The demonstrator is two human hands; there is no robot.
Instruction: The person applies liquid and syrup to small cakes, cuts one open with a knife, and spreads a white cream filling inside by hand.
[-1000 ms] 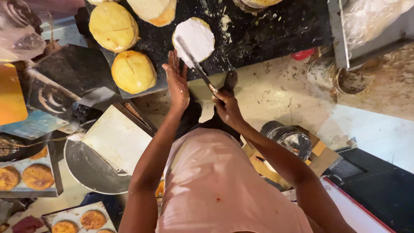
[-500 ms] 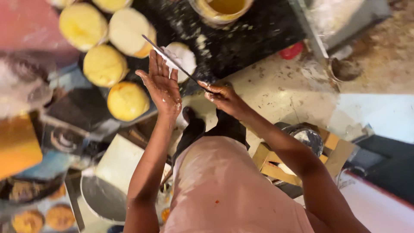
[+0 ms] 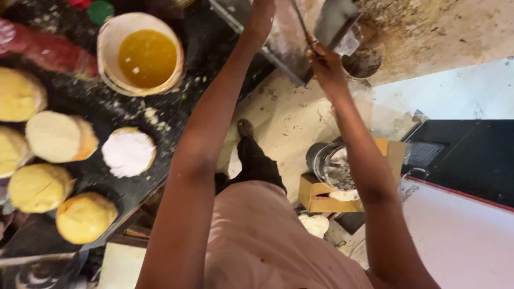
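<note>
Steel spatula gripped in closed right hand above a metal tray — left hand extended, grip undeterminable — beside the dark surface.

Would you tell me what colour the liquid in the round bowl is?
Golden yellow liquid, in a cream round bowl; head view.
</note>
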